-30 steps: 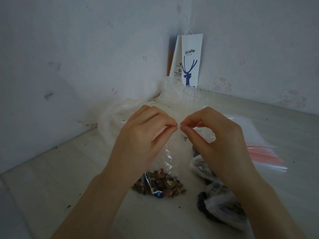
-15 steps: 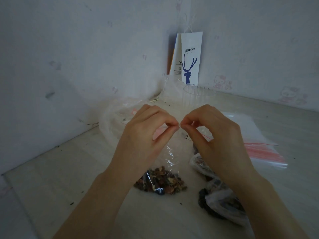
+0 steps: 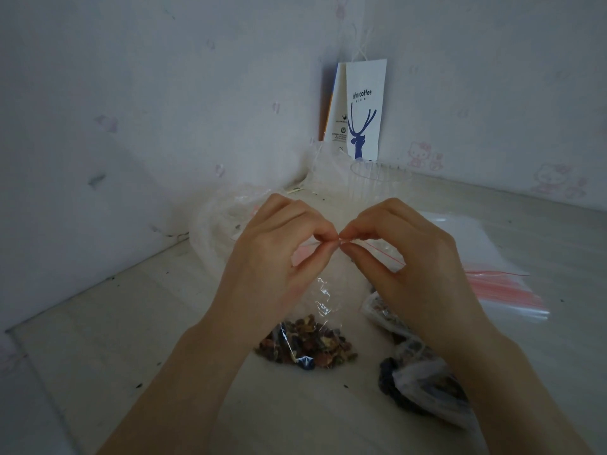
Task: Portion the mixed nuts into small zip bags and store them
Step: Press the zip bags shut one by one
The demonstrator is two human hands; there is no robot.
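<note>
Left hand (image 3: pixel 272 257) and right hand (image 3: pixel 420 267), side by side, pinching the zip edge of a clear bag (image 3: pixel 323 297) standing on the table (image 3: pixel 131 323), nuts (image 3: pixel 305 348) pooled at its bottom. Likely risk: a skipped stretch of seal, spilling nuts later.

Dim, bluish, even light; soft focus, faint shadows, wide-angle bending at the edges.

**Q:** Support surface?
**A:** Pale wood-grain tabletop (image 3: pixel 98 339), speckled with dark crumbs (image 3: pixel 139 385).
**Q:** Items resting on it?
**A:** Centre: small zip bag (image 3: pixel 323 297) holding mixed nuts (image 3: pixel 308 346). Front right: filled bags (image 3: pixel 427 379). Right: stack of empty zip bags (image 3: pixel 492 257). Rear: clear cup (image 3: pixel 377 182), paper bag (image 3: pixel 363 110), crumpled plastic (image 3: pixel 216 218).
</note>
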